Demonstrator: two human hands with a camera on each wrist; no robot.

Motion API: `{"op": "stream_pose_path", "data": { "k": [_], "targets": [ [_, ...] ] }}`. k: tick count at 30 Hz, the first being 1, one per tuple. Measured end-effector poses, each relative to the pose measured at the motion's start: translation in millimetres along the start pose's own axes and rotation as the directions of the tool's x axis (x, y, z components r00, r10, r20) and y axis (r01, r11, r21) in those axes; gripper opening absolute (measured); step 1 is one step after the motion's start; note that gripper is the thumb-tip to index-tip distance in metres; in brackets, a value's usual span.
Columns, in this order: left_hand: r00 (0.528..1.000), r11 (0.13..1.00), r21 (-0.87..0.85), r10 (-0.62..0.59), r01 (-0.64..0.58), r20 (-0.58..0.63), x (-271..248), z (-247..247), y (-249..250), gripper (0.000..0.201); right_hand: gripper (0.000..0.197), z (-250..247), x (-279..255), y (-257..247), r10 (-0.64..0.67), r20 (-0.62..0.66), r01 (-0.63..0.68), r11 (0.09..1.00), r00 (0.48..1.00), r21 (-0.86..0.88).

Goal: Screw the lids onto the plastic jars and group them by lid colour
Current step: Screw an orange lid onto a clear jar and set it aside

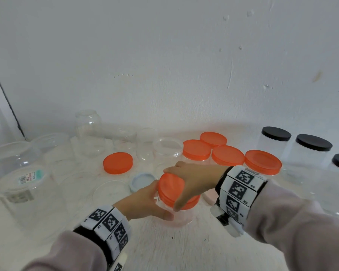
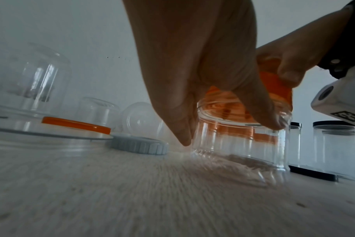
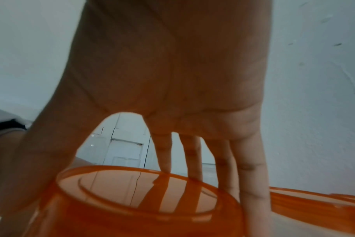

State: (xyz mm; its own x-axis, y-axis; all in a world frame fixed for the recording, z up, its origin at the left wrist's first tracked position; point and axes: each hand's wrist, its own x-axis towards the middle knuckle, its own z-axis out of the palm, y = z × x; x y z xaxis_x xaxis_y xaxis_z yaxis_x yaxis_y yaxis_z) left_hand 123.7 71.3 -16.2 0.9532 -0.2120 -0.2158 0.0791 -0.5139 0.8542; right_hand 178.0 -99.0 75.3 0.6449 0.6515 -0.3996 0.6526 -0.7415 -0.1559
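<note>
A clear plastic jar (image 1: 176,214) stands on the white table near the front centre. My left hand (image 1: 159,200) grips its wall from the left, thumb on the near side. An orange lid (image 1: 170,187) sits tilted on the jar's mouth. My right hand (image 1: 192,182) reaches over from the right and grips that lid, thumb on the near rim and fingers over the far rim. In the left wrist view the left hand (image 2: 229,133) wraps the jar (image 2: 239,147) below the orange lid (image 2: 274,86). The right wrist view shows the right hand (image 3: 103,181) spread over the lid (image 3: 132,202).
Several orange-lidded jars (image 1: 227,155) stand grouped behind the hands; black-lidded jars (image 1: 313,142) stand at the right. A loose orange lid (image 1: 117,163), a pale blue lid (image 1: 143,180) and a pink lid (image 1: 209,194) lie nearby. Open clear jars (image 1: 88,132) crowd the back left.
</note>
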Motion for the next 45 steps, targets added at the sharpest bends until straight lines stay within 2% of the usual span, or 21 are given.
{"op": "stream_pose_path", "data": {
  "k": [10, 15, 24, 29, 35, 39, 45],
  "targets": [
    [0.999, 0.999, -0.013, 0.043, -0.043, 0.000, 1, 2, 1, 0.101, 0.101, -11, 2, -2, -0.061, 0.078, 0.067, 0.994, 0.995, -0.086],
    [0.997, 0.996, 0.043, 0.072, -0.072, -0.011, 1, 1, 0, 0.101, 0.103, -9, 5, -1, -0.059, 0.052, 0.064, 0.992, 0.997, -0.108],
    [0.997, 0.996, 0.057, 0.074, -0.073, -0.020, 2, 0, -3, 0.092, 0.108, 4, 7, 2, 0.034, -0.042, -0.039, 0.992, 0.999, -0.121],
    [0.997, 0.997, 0.027, 0.073, -0.073, -0.008, 3, 2, -3, 0.097, 0.105, -3, -1, 7, -0.004, 0.040, 0.006, 0.998, 0.999, -0.055],
    [0.997, 0.997, 0.036, 0.074, -0.073, -0.031, 3, 4, -4, 0.094, 0.099, 4, -3, 7, -0.033, -0.036, 0.031, 0.998, 0.999, -0.061],
    [0.996, 0.996, 0.060, 0.076, -0.073, -0.048, 3, 4, -4, 0.086, 0.099, 9, -2, 7, -0.019, -0.095, 0.014, 0.999, 0.995, -0.051],
    [0.997, 0.996, 0.068, 0.064, -0.061, -0.046, 2, 3, -5, 0.088, 0.098, 19, -2, 4, 0.023, -0.159, -0.027, 0.999, 0.987, -0.023]
  ]
}}
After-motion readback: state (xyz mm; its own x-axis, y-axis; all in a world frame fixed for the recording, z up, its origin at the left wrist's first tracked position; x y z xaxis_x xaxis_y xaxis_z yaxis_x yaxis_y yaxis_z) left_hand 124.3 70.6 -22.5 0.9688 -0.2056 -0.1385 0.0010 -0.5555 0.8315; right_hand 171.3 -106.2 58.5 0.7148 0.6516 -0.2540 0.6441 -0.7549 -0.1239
